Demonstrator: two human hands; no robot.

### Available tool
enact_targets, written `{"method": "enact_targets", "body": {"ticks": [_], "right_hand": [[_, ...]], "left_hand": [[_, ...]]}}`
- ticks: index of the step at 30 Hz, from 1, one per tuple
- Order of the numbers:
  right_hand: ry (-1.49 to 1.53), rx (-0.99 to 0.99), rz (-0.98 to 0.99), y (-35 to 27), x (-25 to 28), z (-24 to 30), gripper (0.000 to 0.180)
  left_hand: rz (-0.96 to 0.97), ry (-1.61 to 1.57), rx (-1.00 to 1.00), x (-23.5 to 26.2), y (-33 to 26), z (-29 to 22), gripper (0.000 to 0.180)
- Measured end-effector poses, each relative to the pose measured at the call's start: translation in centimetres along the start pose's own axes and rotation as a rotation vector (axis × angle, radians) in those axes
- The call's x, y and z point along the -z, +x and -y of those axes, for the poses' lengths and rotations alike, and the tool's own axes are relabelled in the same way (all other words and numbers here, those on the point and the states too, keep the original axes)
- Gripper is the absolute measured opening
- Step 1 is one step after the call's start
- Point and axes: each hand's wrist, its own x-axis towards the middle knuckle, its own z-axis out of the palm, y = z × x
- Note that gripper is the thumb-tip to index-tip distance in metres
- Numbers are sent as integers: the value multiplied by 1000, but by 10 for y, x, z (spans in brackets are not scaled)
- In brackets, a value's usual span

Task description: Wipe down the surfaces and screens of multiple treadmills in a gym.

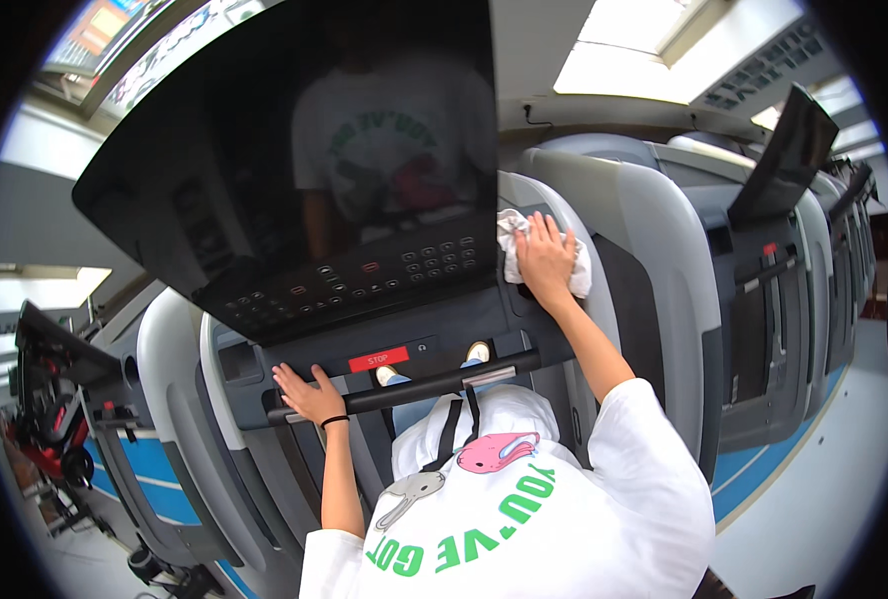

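White crumpled cloth point(512, 245) lies under the flat right hand point(544, 258); left hand point(309, 391) rests open-fingered on the black handlebar point(414, 389).

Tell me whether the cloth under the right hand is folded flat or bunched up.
Bunched up. The white cloth shows crumpled folds sticking out past the fingers of the right hand, which presses it against the grey treadmill console frame.

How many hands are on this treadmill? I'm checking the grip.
2. The left hand rests on the black handlebar; the right hand presses a white cloth against the console's right side.
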Motion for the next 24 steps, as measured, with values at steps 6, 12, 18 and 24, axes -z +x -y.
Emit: {"method": "enact_targets", "body": {"ticks": [6,12,18,24], "right_hand": [[119,-310,345,47,33,6,42],[1472,-335,-509,109,116,60,49],[547,-237,-715,136,151,181,51],[475,78,-319,44,138,344,64]], "left_hand": [[-46,-30,-33,0,3,-1,61],[-53,-142,-54,-7,4,15,62],[88,-862,33,29,25,25,50],[-52,-1167,15,50,129,28,42]]}}
